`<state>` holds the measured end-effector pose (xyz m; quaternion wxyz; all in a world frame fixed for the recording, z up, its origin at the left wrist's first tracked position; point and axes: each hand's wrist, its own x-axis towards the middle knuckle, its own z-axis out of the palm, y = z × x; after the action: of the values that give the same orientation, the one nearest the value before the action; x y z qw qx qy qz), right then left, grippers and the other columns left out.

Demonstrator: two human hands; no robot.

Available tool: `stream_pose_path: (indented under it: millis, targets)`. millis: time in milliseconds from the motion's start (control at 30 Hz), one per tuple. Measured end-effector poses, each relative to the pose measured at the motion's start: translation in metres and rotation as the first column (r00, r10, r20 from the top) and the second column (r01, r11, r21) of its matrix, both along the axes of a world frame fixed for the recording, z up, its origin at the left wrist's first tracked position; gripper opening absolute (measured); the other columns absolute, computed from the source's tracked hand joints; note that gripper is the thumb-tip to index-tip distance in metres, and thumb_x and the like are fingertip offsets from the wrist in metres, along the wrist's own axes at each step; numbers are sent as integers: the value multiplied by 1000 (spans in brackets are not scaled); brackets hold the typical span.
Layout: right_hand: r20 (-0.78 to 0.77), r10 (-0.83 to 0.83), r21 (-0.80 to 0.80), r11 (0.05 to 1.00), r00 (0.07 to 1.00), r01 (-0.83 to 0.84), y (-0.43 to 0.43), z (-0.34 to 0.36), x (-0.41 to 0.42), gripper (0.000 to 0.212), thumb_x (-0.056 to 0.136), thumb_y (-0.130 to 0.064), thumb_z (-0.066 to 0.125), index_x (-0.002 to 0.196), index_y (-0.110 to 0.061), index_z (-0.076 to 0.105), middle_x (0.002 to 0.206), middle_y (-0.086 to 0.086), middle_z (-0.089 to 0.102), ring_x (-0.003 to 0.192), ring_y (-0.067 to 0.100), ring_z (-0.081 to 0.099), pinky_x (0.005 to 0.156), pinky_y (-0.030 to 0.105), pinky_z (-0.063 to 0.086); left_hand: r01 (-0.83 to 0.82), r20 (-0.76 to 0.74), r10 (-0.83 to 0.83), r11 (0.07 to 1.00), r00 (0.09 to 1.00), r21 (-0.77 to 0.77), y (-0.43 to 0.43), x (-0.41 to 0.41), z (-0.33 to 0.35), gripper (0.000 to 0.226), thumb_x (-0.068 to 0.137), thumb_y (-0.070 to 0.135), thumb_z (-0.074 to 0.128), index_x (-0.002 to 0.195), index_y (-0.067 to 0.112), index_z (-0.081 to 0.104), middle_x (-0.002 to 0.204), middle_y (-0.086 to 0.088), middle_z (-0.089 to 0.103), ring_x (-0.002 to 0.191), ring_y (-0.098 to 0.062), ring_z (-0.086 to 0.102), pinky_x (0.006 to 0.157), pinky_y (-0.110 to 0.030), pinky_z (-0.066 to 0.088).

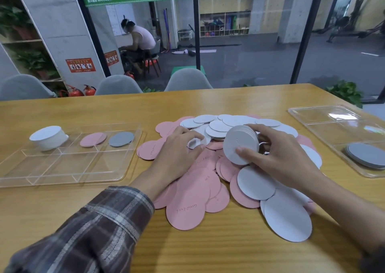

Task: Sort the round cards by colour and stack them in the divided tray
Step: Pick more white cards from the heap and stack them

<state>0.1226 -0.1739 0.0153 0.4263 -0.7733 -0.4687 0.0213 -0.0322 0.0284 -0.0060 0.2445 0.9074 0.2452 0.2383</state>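
- Your right hand (279,160), centre right of the frame, gripped a stack of white cards (241,145) stood on edge, with the thumb on its near face and the fingers curled over its far side.
- Your left hand (179,156), reaching out of a plaid sleeve (104,220) just left of that stack, curled its fingers round a single white card (194,143) at the middle of the pile (208,181).
- The pile sprawled over the centre of the wooden table (208,252): pink rounds, some bearing script lettering, lay mostly lower left, while white ones overlapped across the top and lower right.
- The divided tray (62,168), clear plastic, lay at the left of the frame. Its back row held a tall white stack (49,137) at the left, pink cards (93,139) in the middle and grey cards (121,139) at the right.
- A second clear tray (333,127) at the right edge held a grey stack (366,155) in its near compartment.
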Motion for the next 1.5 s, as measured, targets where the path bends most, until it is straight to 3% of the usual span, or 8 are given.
stream_pose_path:
  millis: [100,200,500,667,833,967,1133,1500]
  targets:
    - [1,-13,0,1000,1000,13,0,1,0,47,82,-46,79,126,-39,62,101,-19,71,85,0,68,75,25,56,-23,44,22,999,999,26,-1,-2,3,26,90,31,80,116,25,77,126,10,52,108,-7,51,85,-1,36]
    - [4,-22,0,1000,1000,22,-1,1,0,47,82,-46,78,126,-38,63,101,-19,71,85,1,68,77,29,57,-29,102,26,999,994,25,-4,-4,7,33,80,22,89,111,22,77,124,11,57,114,-4,52,88,-6,39]
    - [-14,-31,-10,999,999,31,-2,1,2,49,82,-48,78,128,-38,63,103,-19,71,84,-1,68,79,31,58,-3,213,72,951,974,-309,-12,-5,12,22,94,7,67,97,26,78,87,18,67,53,1,56,60,-10,43]
    - [-31,-25,-9,1000,999,24,-1,1,1,50,82,-49,78,128,-38,62,104,-19,71,82,0,69,77,30,58,129,406,61,895,912,-426,-19,-6,18,21,93,2,68,103,20,72,91,-1,75,77,-29,71,73,-41,61]
    - [-206,68,24,998,976,-65,-2,5,3,43,85,-35,81,124,-38,63,91,-13,74,64,16,74,69,36,61,225,436,6,851,900,-474,-27,-6,20,30,93,9,74,116,23,62,90,-6,79,89,-38,71,72,-41,59]
    - [-246,94,56,995,965,-83,-1,5,7,42,83,-35,82,121,-38,65,91,-8,75,65,22,74,66,36,59,230,451,21,839,892,-494,-26,-6,22,33,94,8,74,122,21,60,90,-10,79,93,-39,71,83,-53,58]
    - [-239,98,54,995,966,-87,-1,3,8,42,83,-36,82,121,-39,65,90,-8,75,65,21,74,68,36,59,263,485,31,808,874,-527,-31,-4,22,27,94,0,71,116,15,66,95,-12,77,82,-25,72,78,-38,58]
    - [-247,182,78,983,952,-168,2,2,3,57,75,-43,85,127,-36,64,101,-7,76,74,21,76,80,47,62,244,431,0,824,902,-511,-47,6,14,28,80,13,90,103,17,74,86,-2,68,75,-19,73,71,-41,66]
